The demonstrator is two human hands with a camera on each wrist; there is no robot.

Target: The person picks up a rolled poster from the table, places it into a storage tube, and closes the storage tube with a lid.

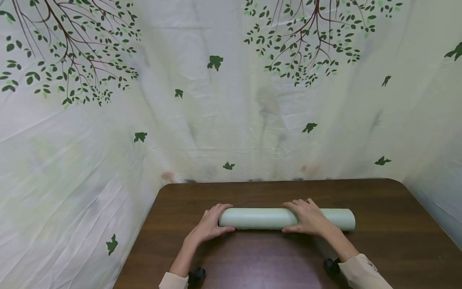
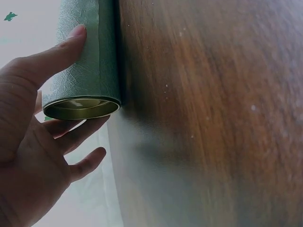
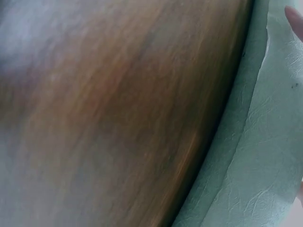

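Note:
A long pale green tube (image 1: 258, 218) lies across the table from left to right in the head view. My left hand (image 1: 213, 222) grips its left end, thumb on the near side and fingers on the far side. In the left wrist view, the thumb presses the tube's textured wrap (image 2: 80, 71), and the end shows a metal rim (image 2: 83, 109) around a recess. Right of the tube's middle, my right hand (image 1: 306, 216) holds it from above. In the right wrist view, one fingertip (image 3: 296, 21) and a lengthwise seam show; most of that hand is out of frame.
The brown wooden table (image 1: 260, 257) has rounded back corners. Behind it hangs a pale curtain (image 1: 252, 132) printed with branches and green leaves, which also runs along the left and right sides. A dark wrist device (image 1: 196, 276) sits under the left wrist, another (image 1: 331, 265) under the right.

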